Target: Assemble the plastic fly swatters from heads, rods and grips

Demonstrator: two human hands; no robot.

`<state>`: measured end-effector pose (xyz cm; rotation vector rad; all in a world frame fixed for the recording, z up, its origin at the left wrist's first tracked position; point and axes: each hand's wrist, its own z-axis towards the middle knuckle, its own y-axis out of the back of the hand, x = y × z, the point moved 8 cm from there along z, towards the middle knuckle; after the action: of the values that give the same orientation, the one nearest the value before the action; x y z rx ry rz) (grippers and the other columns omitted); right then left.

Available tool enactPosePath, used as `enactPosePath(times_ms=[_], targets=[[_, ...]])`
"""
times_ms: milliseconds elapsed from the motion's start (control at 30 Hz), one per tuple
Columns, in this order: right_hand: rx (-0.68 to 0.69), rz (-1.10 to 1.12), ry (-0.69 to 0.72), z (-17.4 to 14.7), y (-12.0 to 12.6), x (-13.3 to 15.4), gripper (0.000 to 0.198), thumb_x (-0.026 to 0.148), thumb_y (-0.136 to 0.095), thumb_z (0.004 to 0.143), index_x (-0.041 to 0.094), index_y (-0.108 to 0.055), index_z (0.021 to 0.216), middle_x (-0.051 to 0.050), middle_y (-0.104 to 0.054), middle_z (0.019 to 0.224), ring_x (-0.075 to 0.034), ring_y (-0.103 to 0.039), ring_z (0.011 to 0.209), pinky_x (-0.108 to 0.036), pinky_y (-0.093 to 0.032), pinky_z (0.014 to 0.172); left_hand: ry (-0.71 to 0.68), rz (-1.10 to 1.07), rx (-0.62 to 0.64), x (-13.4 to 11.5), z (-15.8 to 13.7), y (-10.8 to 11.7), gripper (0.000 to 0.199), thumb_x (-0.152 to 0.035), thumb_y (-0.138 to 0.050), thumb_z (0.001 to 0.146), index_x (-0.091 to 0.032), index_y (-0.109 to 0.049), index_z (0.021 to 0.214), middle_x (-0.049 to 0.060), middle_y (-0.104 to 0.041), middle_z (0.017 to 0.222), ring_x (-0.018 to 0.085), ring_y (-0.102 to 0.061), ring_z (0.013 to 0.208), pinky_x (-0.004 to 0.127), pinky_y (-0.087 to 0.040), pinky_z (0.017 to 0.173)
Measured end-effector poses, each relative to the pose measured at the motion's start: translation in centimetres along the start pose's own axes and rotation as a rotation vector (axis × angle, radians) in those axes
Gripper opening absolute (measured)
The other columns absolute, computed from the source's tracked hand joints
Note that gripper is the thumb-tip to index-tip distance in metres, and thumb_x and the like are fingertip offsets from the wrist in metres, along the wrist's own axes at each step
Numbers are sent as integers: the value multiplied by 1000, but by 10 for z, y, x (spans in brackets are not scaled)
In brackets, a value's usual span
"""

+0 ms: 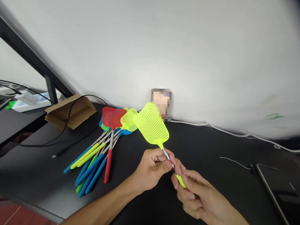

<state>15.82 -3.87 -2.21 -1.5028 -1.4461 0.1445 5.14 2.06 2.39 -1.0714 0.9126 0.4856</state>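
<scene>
A yellow-green fly swatter [153,126] is tilted up and to the left in front of me, held by both hands. My left hand [156,168] is closed around its silver metal shaft, just below the perforated head. Lower down, my right hand [193,192] pinches the yellow-green grip, whose lower end is hidden by the fingers. Left of my hands lies a pile of fly swatters in several colours. A red fly swatter [113,117] rests on top, with blue, green and yellow-green grips fanned out toward me.
An open cardboard box [70,112] stands behind the pile, with a black cable [67,122] looping past it. A blurred-out item [161,97] leans on the white wall. A dark flat device [278,190] lies at right on the black table [217,140]. A white cable [192,123] follows the wall.
</scene>
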Motion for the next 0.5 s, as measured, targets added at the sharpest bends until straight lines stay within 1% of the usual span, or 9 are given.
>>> enactPosePath(times_ms=[133,233,300,367,500], targets=[[13,-58,79,3,-13,6,36,52,-66,97,17,-65,95,8,-38,63,0,-18,43,-16,-13,38,-63,19,-56,-4,-3,2,17,-30,-67,98,-15,-68,90,8,-70,78,21,-71,78,32,-58,68],[-14,-170,165,2,-17,13,37,54,-60,100,17,-64,96,8,-38,65,0,-18,44,-18,-11,40,-84,13,-79,-4,-4,2,16,-30,-66,98,-15,-70,93,7,-70,78,18,-67,69,26,-54,56],[-38,-269,231,0,-18,19,37,54,-56,102,17,-64,99,7,-37,67,-1,-19,46,-19,-11,42,-105,12,-116,-5,-5,4,15,-30,-67,98,-16,-70,94,6,-69,77,19,-68,73,26,-53,57],[-67,-370,287,-1,-19,23,38,54,-54,103,18,-64,102,7,-37,69,-3,-20,48,-21,-13,43,-126,6,-150,-7,-6,5,16,-31,-68,97,-16,-70,93,6,-68,76,22,-70,82,25,-53,58],[-170,-633,442,-7,-22,34,38,54,-50,104,18,-65,106,5,-36,69,-7,-25,53,-24,-20,46,-138,6,-185,-13,-6,3,16,-32,-69,96,-17,-70,92,6,-67,74,26,-72,93,24,-51,59]])
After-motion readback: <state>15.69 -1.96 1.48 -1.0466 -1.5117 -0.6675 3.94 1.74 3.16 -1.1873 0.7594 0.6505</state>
